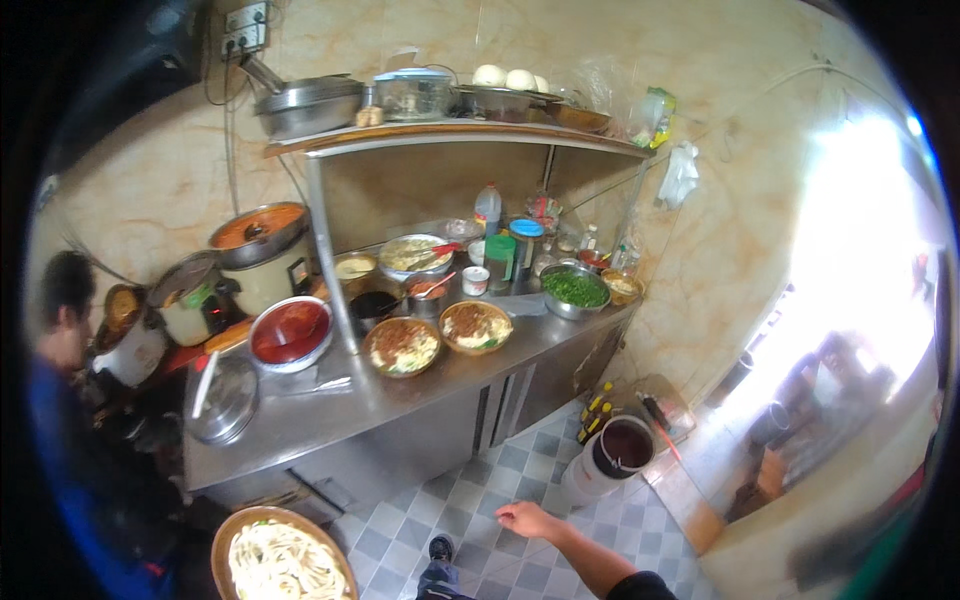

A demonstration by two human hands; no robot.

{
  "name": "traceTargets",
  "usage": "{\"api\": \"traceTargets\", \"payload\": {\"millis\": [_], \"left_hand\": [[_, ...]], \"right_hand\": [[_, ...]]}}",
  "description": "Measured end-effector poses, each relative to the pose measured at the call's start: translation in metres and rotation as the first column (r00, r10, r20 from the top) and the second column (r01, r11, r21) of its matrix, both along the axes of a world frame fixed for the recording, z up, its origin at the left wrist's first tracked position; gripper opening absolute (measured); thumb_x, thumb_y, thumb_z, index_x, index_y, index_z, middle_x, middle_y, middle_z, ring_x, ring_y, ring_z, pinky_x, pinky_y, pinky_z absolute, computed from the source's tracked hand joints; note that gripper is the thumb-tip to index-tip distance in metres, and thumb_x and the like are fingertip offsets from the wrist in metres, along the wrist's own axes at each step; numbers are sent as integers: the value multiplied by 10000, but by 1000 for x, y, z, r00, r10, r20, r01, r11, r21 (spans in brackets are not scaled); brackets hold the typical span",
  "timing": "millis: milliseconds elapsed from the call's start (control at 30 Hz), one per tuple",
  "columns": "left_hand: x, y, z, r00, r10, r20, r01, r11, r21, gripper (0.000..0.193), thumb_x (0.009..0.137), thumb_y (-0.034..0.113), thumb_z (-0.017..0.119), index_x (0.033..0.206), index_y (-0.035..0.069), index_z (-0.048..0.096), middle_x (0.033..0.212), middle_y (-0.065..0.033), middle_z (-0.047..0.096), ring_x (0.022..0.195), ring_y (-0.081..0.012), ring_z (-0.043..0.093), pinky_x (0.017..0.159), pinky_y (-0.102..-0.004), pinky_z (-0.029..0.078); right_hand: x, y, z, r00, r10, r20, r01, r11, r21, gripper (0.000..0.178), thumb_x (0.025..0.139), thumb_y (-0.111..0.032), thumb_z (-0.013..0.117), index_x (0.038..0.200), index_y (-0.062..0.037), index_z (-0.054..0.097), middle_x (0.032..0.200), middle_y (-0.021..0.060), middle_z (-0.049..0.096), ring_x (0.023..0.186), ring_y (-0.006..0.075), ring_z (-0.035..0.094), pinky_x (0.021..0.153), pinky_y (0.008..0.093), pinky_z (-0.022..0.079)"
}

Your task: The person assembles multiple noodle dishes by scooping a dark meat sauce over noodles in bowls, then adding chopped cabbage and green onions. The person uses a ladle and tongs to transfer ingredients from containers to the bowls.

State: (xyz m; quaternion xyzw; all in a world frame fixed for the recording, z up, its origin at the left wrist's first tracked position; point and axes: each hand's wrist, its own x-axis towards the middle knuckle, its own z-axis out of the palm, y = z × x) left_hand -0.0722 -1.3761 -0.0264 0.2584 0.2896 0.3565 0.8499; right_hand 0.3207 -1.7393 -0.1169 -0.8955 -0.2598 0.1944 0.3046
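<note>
My right hand (527, 520) hangs over the tiled floor in front of the counter, its fingers loosely bent with nothing visible in them. My left hand is out of view. At the lower left is a brown-rimmed bowl of thick white noodles (285, 562); what supports it is hidden below the picture. Two more bowls stand at the counter's front edge, a left bowl (402, 347) and a right bowl (476, 328), both holding pale noodles topped with brown minced sauce. A steel bowl of chopped greens (575, 290) sits to their right.
A co-worker (75, 400) in dark clothing stands at the left. On the steel counter (350, 400) are a bowl of red sauce (290, 335), a lidded pot (222, 400) and several jars. A shelf (470, 130) overhangs it. Buckets (610, 455) and bottles (596, 412) stand on the floor at right.
</note>
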Motion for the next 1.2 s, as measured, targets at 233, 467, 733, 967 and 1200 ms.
{"api": "traceTargets", "payload": {"millis": [233, 467, 733, 967, 1200], "left_hand": [[316, -5, -23, 915, -400, 58, 402, 885, -233, 367, 712, 191, 663, 1041, 30, 639, 1001, -70, 682, 901, -229, 633, 916, -404, 472], [619, -98, 13, 622, -770, 146, 782, 619, -68, 780, 665, 251, 563, 1390, 8, 409, 1366, -165, 516, 1249, -367, 488, 1084, -502, 345], [834, -251, -11, 633, -767, 108, 773, 618, -142, 815, 628, 234, 603, 1392, 25, 414, 1371, -167, 511, 1269, -377, 466, 1105, -514, 313], [948, -324, -6, 603, -796, 52, 783, 577, -232, 766, 676, 211, 616, 1389, 21, 412, 1349, -159, 529, 1248, -361, 488, 1069, -505, 362], [1010, -350, -29, 546, -832, 97, 831, 523, -190, 695, 755, 218, 628, 1373, -14, 413, 1342, -166, 534, 1232, -324, 513, 1050, -476, 386]], "right_hand": [[269, -96, 17, 904, -417, 91, 425, 901, -85, 264, 851, -281, 602, 1074, -160, 675, 975, 155, 687, 890, 364, 651, 778, 417, 522], [541, -203, 110, 760, -585, 283, 580, 807, 111, 326, 864, -223, 663, 1120, -21, 662, 912, 173, 687, 876, 304, 672, 732, 383, 526], [807, -219, 61, 940, -296, 169, 339, 775, -533, 608, 868, -255, 663, 1406, -102, 425, 1357, 270, 467, 1086, 411, 589, 890, 516, 506], [874, -224, 22, 970, -242, 6, 222, 878, -425, 673, 794, -214, 724, 1387, -89, 432, 1297, 310, 454, 1074, 443, 567, 897, 501, 495], [873, -253, 125, 993, -35, 111, 37, 999, -18, 424, 733, -138, 745, 1113, -74, 568, 993, 205, 589, 931, 361, 621, 796, 414, 505]]}}
